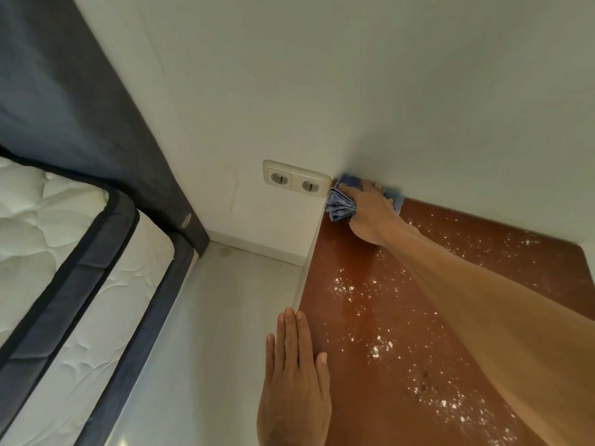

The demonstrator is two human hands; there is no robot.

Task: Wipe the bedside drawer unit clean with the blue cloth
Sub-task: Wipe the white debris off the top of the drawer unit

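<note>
While the right hand (pixel 370 210) grips the blue cloth (pixel 339 206) at the far corner of the bedside drawer unit (pixel 354 400), left hand (pixel 294 378) flat and open alongside, wiping seems barely begun; the white powder (pixel 376 349) needs sweeping next.

The drawer unit (pixel 402 317) stands with its back against the wall. On its top, in the far left corner, the cloth (pixel 339 206) lies gripped under the right hand (pixel 370 212). The left hand (pixel 294 381) lies flat at the unit's near left edge. Powder specks (pixel 376 349) are scattered over the middle of the top. The wall socket (pixel 296 178) sits just left of the unit's far left corner. The floor (pixel 209 317) lies left of the unit, and the bed (pixel 48 236) is farther left.
</note>
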